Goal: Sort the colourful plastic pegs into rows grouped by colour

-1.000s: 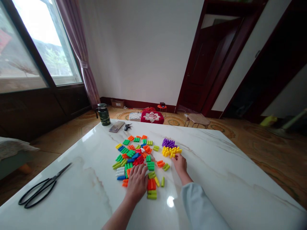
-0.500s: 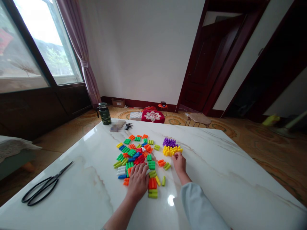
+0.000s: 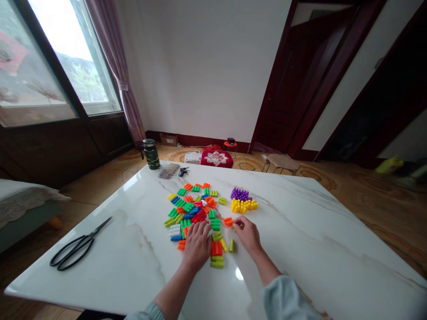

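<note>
Has pulled the right hand (image 3: 248, 234) back toward the near side from the yellow cluster (image 3: 243, 206), touched at its near edge a moment ago and now left standing free beside the purple cluster (image 3: 240, 194). Now curls the fingers over a lime-green piece (image 3: 237, 227) just right of an orange pair (image 3: 228, 221); cannot tell whether pinched or merely touched. Keeps the left hand (image 3: 197, 245) open, palm down, fingers spread on the near edge of the mixed pile of plastic peg blocks (image 3: 193, 213), as before. Reads as a turn from the yellow group to loose pieces. Farther out on the white marble table (image 3: 300, 249): black scissors (image 3: 80, 244) at near left; a dark flask (image 3: 151, 154), a blurred phone (image 3: 169, 170) and keys (image 3: 183, 170) at the far edge.
</note>
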Motion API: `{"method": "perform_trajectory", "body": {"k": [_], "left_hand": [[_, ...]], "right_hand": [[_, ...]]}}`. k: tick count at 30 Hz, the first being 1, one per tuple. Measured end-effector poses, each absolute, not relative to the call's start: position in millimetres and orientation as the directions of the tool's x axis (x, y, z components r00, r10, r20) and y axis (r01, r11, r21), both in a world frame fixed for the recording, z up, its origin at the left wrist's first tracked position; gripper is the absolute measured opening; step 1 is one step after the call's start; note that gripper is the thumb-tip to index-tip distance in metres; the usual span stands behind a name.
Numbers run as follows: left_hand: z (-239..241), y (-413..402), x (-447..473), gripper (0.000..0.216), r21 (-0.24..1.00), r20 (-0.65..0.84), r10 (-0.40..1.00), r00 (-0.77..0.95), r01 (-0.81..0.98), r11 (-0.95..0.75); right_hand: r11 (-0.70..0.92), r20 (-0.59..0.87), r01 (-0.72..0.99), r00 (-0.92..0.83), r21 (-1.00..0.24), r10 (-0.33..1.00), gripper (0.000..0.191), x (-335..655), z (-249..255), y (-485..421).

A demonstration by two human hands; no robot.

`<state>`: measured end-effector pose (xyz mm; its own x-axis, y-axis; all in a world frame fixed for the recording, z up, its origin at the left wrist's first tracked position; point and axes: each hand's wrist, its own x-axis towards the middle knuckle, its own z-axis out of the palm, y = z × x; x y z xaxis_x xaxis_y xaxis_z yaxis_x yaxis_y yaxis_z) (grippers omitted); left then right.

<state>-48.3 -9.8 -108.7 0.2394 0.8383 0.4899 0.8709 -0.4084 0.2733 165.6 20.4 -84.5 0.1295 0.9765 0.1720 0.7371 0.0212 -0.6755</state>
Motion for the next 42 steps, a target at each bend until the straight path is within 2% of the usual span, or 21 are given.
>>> {"method": "perform_trajectory", "body": {"k": [1,3,5,7,11,19,22,26,28,30,35,42], "left_hand": [[-108.7,-9.9,-48.3,0.033,0.277,0.490,0.839,0.238,0.870,-0.408],[-109.1,-9.9,-48.3,0.033,0.279,0.492,0.838,0.237,0.869,-0.409],[-109.8,-9.7,-48.4,0.033,0.275,0.497,0.834,0.239,0.869,-0.412],[-110.8,-9.4,-48.5,0.033,0.268,0.503,0.830,0.240,0.870,-0.415],[-111.7,-8.9,-48.3,0.033,0.259,0.515,0.823,0.241,0.871,-0.417],[-113.4,-7.8,-49.3,0.034,0.244,0.525,0.813,0.252,0.871,-0.427],[-114.5,-7.4,-49.5,0.034,0.240,0.543,0.801,0.251,0.868,-0.434],[-114.9,-7.4,-49.4,0.034,0.245,0.545,0.802,0.243,0.869,-0.430],[-115.2,-7.3,-49.3,0.034,0.242,0.545,0.801,0.246,0.869,-0.431],[-115.7,-7.1,-49.4,0.034,0.238,0.543,0.801,0.252,0.869,-0.434],[-116.2,-7.1,-49.6,0.034,0.240,0.533,0.808,0.251,0.871,-0.428],[-114.8,-7.2,-50.2,0.034,0.247,0.538,0.805,0.250,0.866,-0.435]], "right_hand": [[0.066,0.130,0.788,0.018,-0.612,0.991,0.011,158.2,-77.6,12.6],[0.157,0.061,0.878,-0.145,-0.452,0.988,0.019,144.8,-66.5,0.2],[0.176,0.012,0.930,-0.182,-0.321,0.983,0.029,134.5,-60.7,-7.4],[0.139,-0.022,0.953,-0.150,-0.269,0.988,0.034,127.8,-60.2,-11.0],[0.103,-0.016,0.956,-0.112,-0.274,0.994,0.035,120.7,-66.2,-13.2],[0.060,0.050,0.963,-0.048,-0.261,0.998,0.020,107.9,-73.8,-17.3],[0.045,0.102,0.934,-0.010,-0.355,0.995,0.017,114.7,-77.4,-10.6],[-0.029,0.124,0.811,0.125,-0.585,0.984,0.012,151.4,-83.7,11.3],[-0.042,0.154,0.753,0.188,-0.657,0.970,0.011,178.1,-85.5,26.7],[-0.074,0.187,0.768,0.247,-0.636,0.951,0.013,204.3,-85.6,43.1],[-0.160,0.234,0.857,0.307,-0.490,0.922,0.018,240.1,-83.8,76.3],[-0.172,0.230,0.873,0.302,-0.456,0.925,0.015,233.0,-90.3,91.1]]}}
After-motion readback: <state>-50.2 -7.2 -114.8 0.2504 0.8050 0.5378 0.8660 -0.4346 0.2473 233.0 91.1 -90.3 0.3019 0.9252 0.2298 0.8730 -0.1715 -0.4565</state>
